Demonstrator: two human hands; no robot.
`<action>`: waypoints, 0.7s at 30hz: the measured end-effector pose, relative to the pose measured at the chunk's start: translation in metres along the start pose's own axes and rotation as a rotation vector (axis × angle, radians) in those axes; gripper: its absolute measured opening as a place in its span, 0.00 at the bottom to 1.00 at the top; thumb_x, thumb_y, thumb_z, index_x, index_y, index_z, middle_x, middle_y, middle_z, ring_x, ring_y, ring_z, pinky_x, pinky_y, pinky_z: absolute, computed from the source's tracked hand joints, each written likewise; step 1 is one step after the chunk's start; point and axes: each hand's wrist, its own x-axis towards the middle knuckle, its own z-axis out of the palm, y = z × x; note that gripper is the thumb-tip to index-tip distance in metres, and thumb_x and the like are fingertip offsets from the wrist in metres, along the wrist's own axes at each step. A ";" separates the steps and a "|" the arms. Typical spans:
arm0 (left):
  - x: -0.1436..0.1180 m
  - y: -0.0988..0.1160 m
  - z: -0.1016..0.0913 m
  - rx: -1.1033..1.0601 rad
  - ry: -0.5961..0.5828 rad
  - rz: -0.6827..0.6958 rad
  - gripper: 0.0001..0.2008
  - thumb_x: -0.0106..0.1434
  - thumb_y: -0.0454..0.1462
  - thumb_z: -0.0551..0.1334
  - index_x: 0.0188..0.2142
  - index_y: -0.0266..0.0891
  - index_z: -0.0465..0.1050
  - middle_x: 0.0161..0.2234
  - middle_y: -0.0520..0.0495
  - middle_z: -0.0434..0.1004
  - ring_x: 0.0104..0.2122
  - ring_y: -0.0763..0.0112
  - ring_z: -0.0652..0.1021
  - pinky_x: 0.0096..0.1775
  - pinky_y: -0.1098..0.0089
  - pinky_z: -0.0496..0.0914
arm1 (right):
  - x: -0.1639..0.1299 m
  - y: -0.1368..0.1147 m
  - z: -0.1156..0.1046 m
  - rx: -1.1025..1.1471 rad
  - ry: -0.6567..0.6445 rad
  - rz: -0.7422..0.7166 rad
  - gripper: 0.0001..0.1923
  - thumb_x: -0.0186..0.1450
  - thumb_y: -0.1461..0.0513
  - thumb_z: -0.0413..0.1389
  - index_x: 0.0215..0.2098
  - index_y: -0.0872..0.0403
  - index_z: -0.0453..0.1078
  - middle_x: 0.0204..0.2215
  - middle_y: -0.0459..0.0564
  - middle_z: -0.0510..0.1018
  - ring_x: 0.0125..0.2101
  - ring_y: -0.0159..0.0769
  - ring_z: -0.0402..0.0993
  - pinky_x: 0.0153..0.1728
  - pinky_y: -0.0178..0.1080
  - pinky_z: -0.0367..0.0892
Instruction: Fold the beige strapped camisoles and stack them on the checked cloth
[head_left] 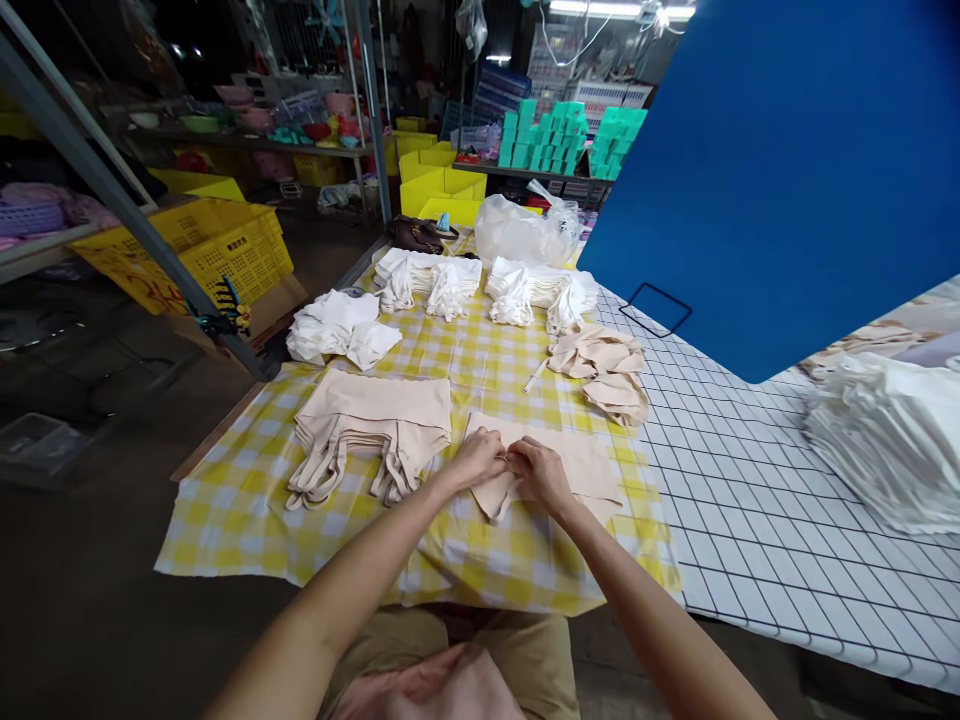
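Observation:
A beige garment (577,465) lies flat on the yellow checked cloth (240,500) in front of me. My left hand (480,458) and my right hand (538,472) meet over its middle, both pinching the fabric. To the left sits a stack of beige garments (375,420) with straps hanging toward me. A loose heap of beige pieces (607,375) lies behind the garment on the right.
White folded garments (341,330) and white bundles (427,280), (540,295) lie further back, with a clear plastic bag (525,235). A stack of white cloth (892,440) sits on the gridded surface (750,500) at right. A blue panel (787,170) stands behind. Yellow crates (210,245) are at left.

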 end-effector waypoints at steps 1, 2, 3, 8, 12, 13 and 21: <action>0.000 0.000 -0.001 -0.004 0.001 0.000 0.07 0.56 0.39 0.57 0.27 0.37 0.68 0.32 0.46 0.69 0.38 0.65 0.69 0.38 0.69 0.65 | -0.001 0.001 0.000 -0.010 -0.005 -0.007 0.10 0.61 0.66 0.46 0.26 0.55 0.68 0.25 0.47 0.71 0.24 0.31 0.65 0.27 0.32 0.56; -0.001 0.001 -0.001 -0.009 0.002 0.002 0.07 0.56 0.38 0.57 0.27 0.37 0.68 0.32 0.46 0.69 0.38 0.65 0.69 0.38 0.70 0.65 | -0.001 0.001 -0.001 -0.020 -0.011 -0.014 0.10 0.61 0.67 0.47 0.26 0.55 0.67 0.25 0.47 0.70 0.24 0.31 0.65 0.27 0.32 0.55; -0.001 0.002 -0.002 -0.014 0.003 0.005 0.07 0.57 0.38 0.57 0.27 0.37 0.68 0.32 0.47 0.69 0.38 0.65 0.69 0.38 0.70 0.65 | -0.002 0.002 -0.002 -0.030 -0.017 -0.020 0.10 0.60 0.67 0.47 0.25 0.54 0.67 0.25 0.47 0.69 0.24 0.31 0.64 0.26 0.32 0.55; -0.003 0.007 -0.004 -0.028 0.014 0.018 0.07 0.57 0.36 0.55 0.25 0.38 0.70 0.30 0.48 0.70 0.37 0.66 0.68 0.38 0.70 0.65 | -0.004 0.002 -0.007 -0.060 -0.048 -0.018 0.11 0.58 0.69 0.46 0.21 0.54 0.64 0.23 0.46 0.68 0.23 0.31 0.62 0.25 0.32 0.53; -0.005 0.008 -0.007 -0.040 0.025 0.044 0.09 0.59 0.36 0.55 0.27 0.38 0.73 0.31 0.48 0.71 0.37 0.66 0.68 0.38 0.70 0.65 | -0.013 -0.007 -0.012 -0.061 -0.022 0.057 0.08 0.60 0.66 0.45 0.27 0.53 0.65 0.21 0.46 0.68 0.21 0.32 0.62 0.24 0.32 0.52; -0.007 0.007 -0.008 -0.043 0.020 0.056 0.08 0.58 0.35 0.55 0.28 0.39 0.73 0.32 0.49 0.71 0.38 0.67 0.69 0.39 0.70 0.65 | -0.018 -0.010 -0.013 -0.041 -0.010 0.089 0.08 0.61 0.64 0.45 0.29 0.53 0.65 0.20 0.45 0.68 0.21 0.32 0.62 0.24 0.32 0.53; -0.031 0.000 -0.025 -0.098 -0.111 0.117 0.18 0.52 0.27 0.54 0.40 0.41 0.74 0.43 0.49 0.71 0.46 0.68 0.69 0.49 0.70 0.63 | -0.092 -0.039 0.004 0.452 -0.041 0.342 0.13 0.59 0.53 0.50 0.38 0.52 0.61 0.14 0.37 0.54 0.16 0.30 0.55 0.19 0.33 0.51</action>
